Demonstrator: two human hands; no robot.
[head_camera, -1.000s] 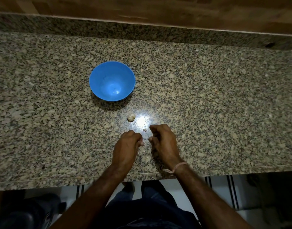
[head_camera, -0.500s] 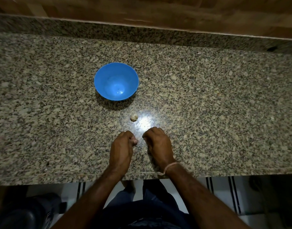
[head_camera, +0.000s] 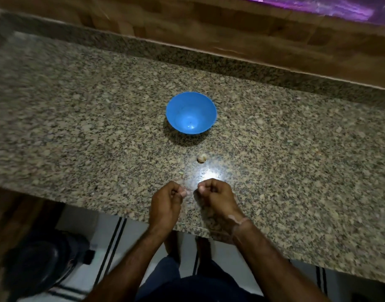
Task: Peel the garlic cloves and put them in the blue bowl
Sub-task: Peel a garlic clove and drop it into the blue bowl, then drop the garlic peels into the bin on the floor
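Granite countertop [head_camera: 78, 127] under me, speckled grey and tan. It's polished, with a bright glare bouncing off it right in front, so glossy and smooth. The blue bowl [head_camera: 178, 110] looks like plastic, smooth-walled, with a soft sheen down in the bottom. The garlic clove [head_camera: 201, 158] is pale and dull, no shine; too small to say whether the skin is papery. The back wall [head_camera: 209, 29] reads as brown wood grain, faintly glossy. The thin band [head_camera: 239, 222] on my right wrist is matt thread. My trousers [head_camera: 165, 275] are dark blue cloth. The floor tiles [head_camera: 82, 225] below are pale and smooth.
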